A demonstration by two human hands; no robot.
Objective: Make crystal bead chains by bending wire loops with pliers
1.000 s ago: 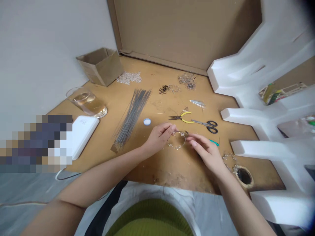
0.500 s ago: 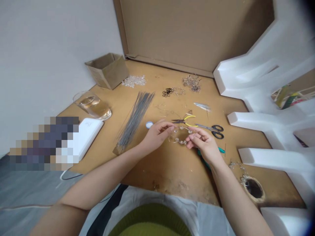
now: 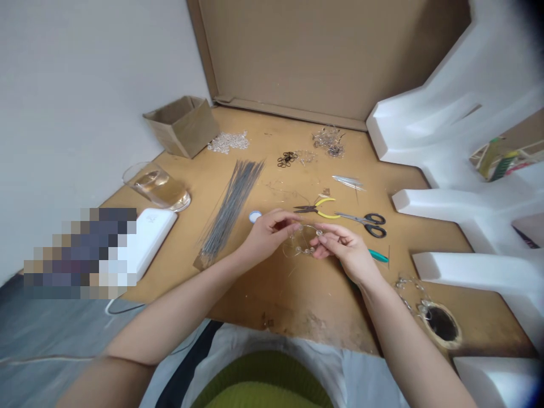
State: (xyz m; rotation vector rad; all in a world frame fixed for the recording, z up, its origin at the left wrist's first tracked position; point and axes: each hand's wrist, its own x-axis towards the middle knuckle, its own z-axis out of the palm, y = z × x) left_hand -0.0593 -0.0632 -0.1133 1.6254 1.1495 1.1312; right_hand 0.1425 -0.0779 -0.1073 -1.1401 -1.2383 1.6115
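Both of my hands meet over the middle of a wooden board (image 3: 297, 294). My left hand (image 3: 266, 235) pinches one side of a small wire ring strung with clear beads (image 3: 302, 243). On the ring's other side my right hand (image 3: 346, 249) has its fingertips closed on the wire. The ring hangs just above the board between the two hands. Yellow-handled pliers (image 3: 317, 208) and black-handled scissors (image 3: 365, 221) lie just beyond my fingers.
A bundle of thin grey wires (image 3: 229, 207) lies left of my hands, beside a small white cap (image 3: 255, 216). Farther back are clear beads (image 3: 227, 141), black rings (image 3: 285, 158), a cardboard box (image 3: 182, 124) and a glass (image 3: 155, 186). White foam blocks (image 3: 459, 141) flank the right.
My right hand has shifted left, closer to my left hand, and the beaded ring between them has turned and dropped slightly. The camera view has drifted a little.
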